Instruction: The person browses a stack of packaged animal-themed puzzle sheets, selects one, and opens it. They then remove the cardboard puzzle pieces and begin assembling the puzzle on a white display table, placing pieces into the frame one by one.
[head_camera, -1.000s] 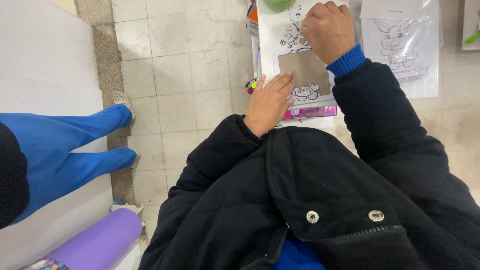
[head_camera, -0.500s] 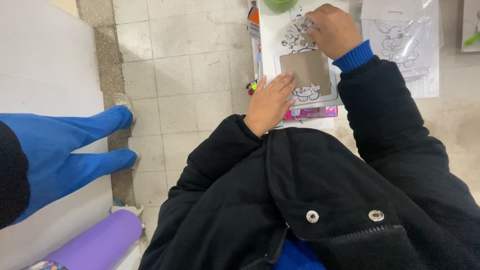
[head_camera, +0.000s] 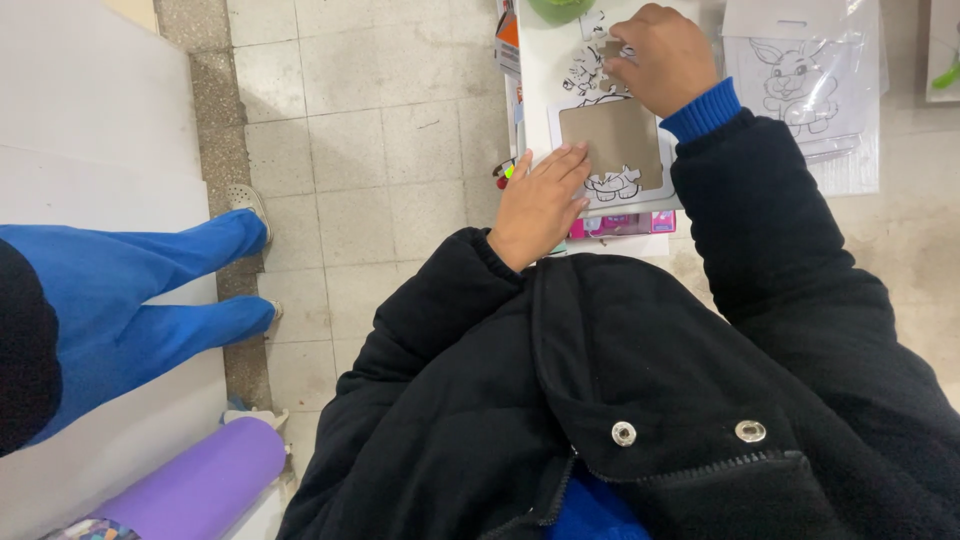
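Note:
A white puzzle frame with a brown bare backing and a few black-and-white line-drawn pieces in place lies on the white surface ahead of me. My left hand rests flat on the frame's left edge, fingers spread. My right hand is at the frame's top, fingers pinched on a puzzle piece among the assembled drawn pieces. Both arms wear a black jacket with blue cuffs.
A bagged sheet with a rabbit line drawing lies to the right. A pink flat item sticks out under the frame. Another person's blue-trousered legs stand left on the tiled floor. A purple roll lies at lower left.
My right hand has shifted slightly left along the frame's top with the piece. My left hand has stayed on the frame's left edge.

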